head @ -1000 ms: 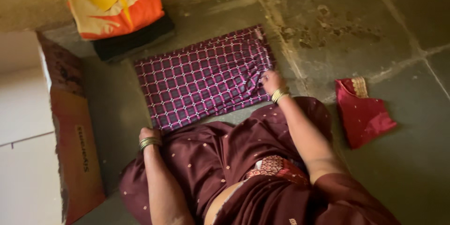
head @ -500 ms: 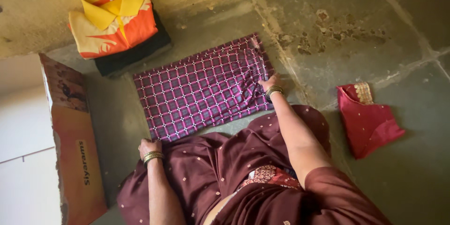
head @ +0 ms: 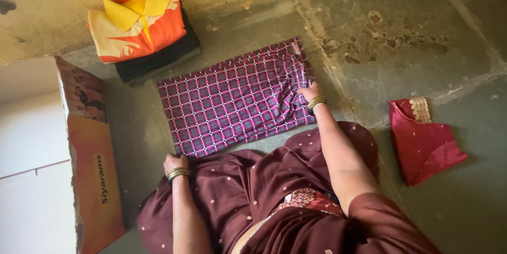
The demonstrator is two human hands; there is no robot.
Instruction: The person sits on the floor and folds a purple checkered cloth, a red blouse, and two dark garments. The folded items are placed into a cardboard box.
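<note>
Here the right hand (head: 309,92) presses flat, fingers spread, on the right end of the checked purple cloth (head: 235,100), which lies folded into a rectangle on the stone floor (head: 401,37). The left hand (head: 175,162) rests at the cloth's near left corner, fingers curled; whether it pinches the fabric I cannot tell.

Risk, as judged: the right end shows gathered creases under the palm. A sideways drag there would likely bunch the fold or pull the edges out of line. The floor looks rough and stained, so grit could catch on the fabric.

Materials: cloth thin and woven, a grid of pale lines on purple. Floor of grey slabs with pitted patches. Near the wall, a folded orange and yellow collared shirt (head: 138,19) tops a dark stack. A crumpled red cloth (head: 425,143) with gold trim lies well apart, right. A flat cardboard box (head: 92,164) stands at left.
</note>
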